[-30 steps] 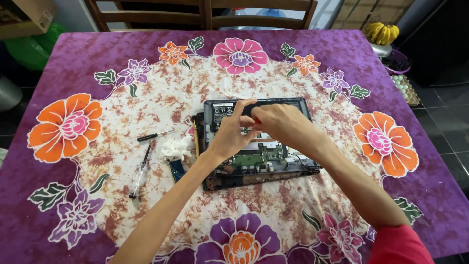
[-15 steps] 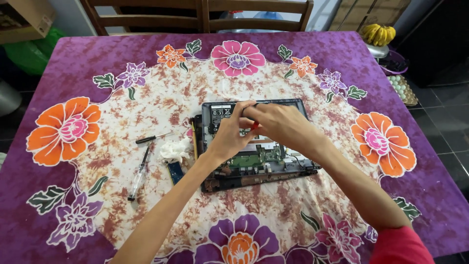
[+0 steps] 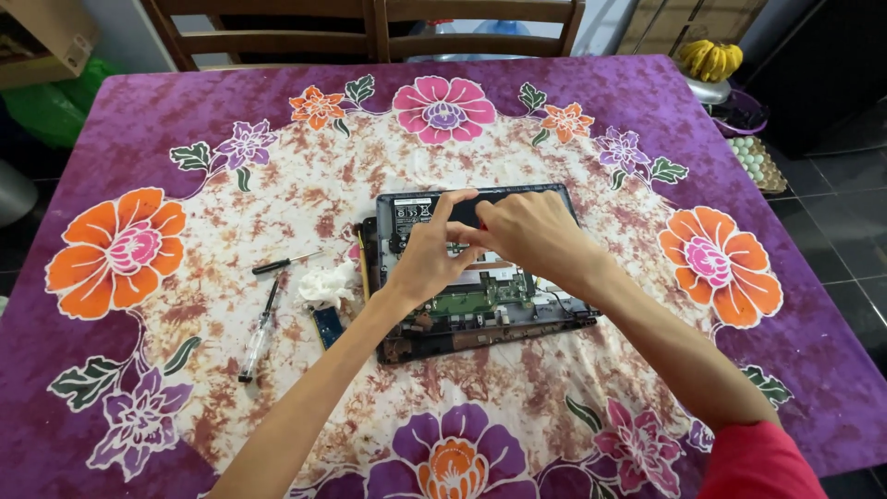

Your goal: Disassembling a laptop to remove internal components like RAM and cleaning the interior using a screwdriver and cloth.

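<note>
An opened black laptop (image 3: pixel 480 319) lies bottom-up in the middle of the table, its green circuit board and black battery exposed. Both my hands are over its far half. My left hand (image 3: pixel 427 257) rests on the inside of the laptop, its forefinger stretched onto the battery label and its thumb apart from it. My right hand (image 3: pixel 528 233) is curled, knuckles up, around a small red-handled tool (image 3: pixel 481 225); only a sliver of red shows between the two hands. The tool's tip and the spot under the fingers are hidden.
A purple floral tablecloth (image 3: pixel 185 388) covers the table. Left of the laptop lie a small black screwdriver (image 3: pixel 286 263), a clear-handled screwdriver (image 3: pixel 258 331), a crumpled white tissue (image 3: pixel 325 285) and a blue memory module (image 3: pixel 326 326). Wooden chairs (image 3: pixel 370 28) stand at the far edge; bananas (image 3: pixel 711 58) and an egg tray (image 3: pixel 756 163) sit off to the right.
Both hands stay over the same part of the laptop with only slight finger shifts. The view has drifted a little.
</note>
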